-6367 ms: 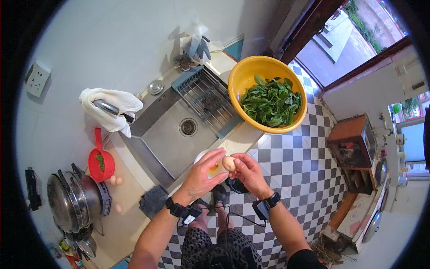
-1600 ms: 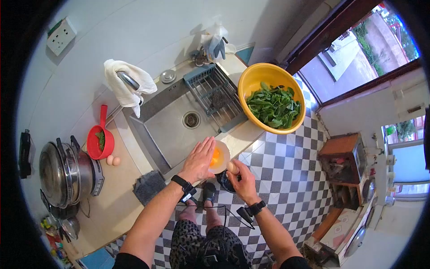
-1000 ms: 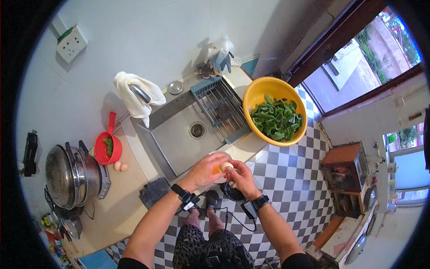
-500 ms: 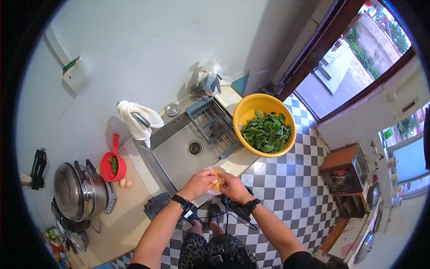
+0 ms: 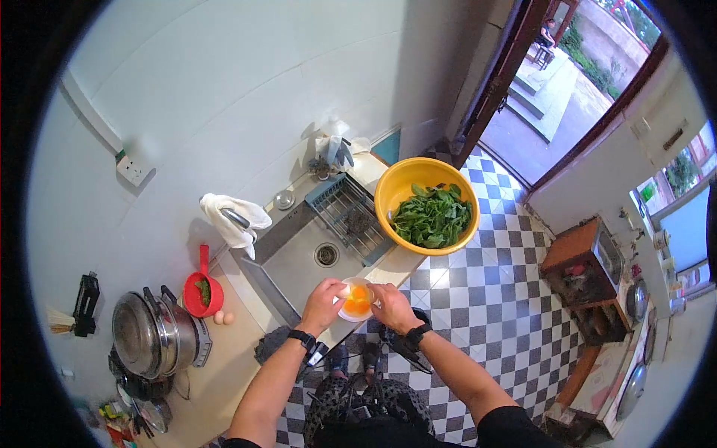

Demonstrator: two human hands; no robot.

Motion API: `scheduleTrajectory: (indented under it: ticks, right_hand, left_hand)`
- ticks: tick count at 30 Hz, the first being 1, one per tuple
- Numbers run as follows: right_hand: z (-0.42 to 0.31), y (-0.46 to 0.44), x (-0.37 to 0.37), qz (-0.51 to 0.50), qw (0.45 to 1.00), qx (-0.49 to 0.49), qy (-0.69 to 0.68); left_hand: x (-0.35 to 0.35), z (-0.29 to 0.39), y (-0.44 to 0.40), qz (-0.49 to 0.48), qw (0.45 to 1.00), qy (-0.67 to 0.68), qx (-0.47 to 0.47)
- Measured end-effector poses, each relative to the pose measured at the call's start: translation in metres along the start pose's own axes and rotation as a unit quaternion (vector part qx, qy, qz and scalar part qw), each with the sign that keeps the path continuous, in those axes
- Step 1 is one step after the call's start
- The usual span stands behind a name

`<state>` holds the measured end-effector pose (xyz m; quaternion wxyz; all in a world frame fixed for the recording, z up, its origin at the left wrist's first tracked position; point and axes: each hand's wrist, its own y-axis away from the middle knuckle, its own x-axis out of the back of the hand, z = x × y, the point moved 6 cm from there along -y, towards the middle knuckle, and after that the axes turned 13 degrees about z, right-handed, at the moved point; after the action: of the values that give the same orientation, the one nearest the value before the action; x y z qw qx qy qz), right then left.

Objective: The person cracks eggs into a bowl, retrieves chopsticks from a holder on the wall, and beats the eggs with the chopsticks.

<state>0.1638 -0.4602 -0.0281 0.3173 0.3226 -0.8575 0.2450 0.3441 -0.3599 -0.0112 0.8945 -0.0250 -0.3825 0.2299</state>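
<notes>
A small white bowl [image 5: 346, 316] with orange yolks and clear egg white [image 5: 358, 300] in it is between my hands, near the sink's front edge. My left hand [image 5: 323, 306] is closed on a pale piece of eggshell [image 5: 344, 290] at the bowl's left rim. On the opposite side, my right hand [image 5: 393, 308] has its fingers curled in at the rim. Whatever those fingers hold is hidden. Two whole eggs [image 5: 223, 318] lie on the counter at left, beside a red ladle-like scoop [image 5: 212, 302] with greens inside.
Beyond the bowl is a steel sink [image 5: 293, 272] with a drying rack [image 5: 351, 216]. A yellow basin [image 5: 388, 179] of leafy greens sits at the counter's right end. Stacked pots [image 5: 146, 336] stand at left. A doorway at upper right shows steps and a seated person [image 5: 547, 33].
My hands have moved apart over the bowl from their joined position, and the yolks now show in full. The camera view has shifted slightly.
</notes>
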Motion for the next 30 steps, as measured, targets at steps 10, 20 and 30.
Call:
scheduleTrajectory:
  ticks: [10,20,30]
  right_hand:
    - [-0.047,0.024,0.036,0.075,0.933,-0.235,-0.261]
    - [0.034,0.182,0.057,0.081,0.955,-0.236,0.159]
    - [0.010,0.244,0.116,0.205,0.918,-0.283,0.190]
  left_hand:
    - [0.008,0.068,-0.009,-0.094,0.968,0.227,0.048]
    - [0.059,-0.050,0.083,-0.125,0.959,0.169,0.190]
    - [0.169,-0.296,0.208,0.152,0.918,-0.193,0.312]
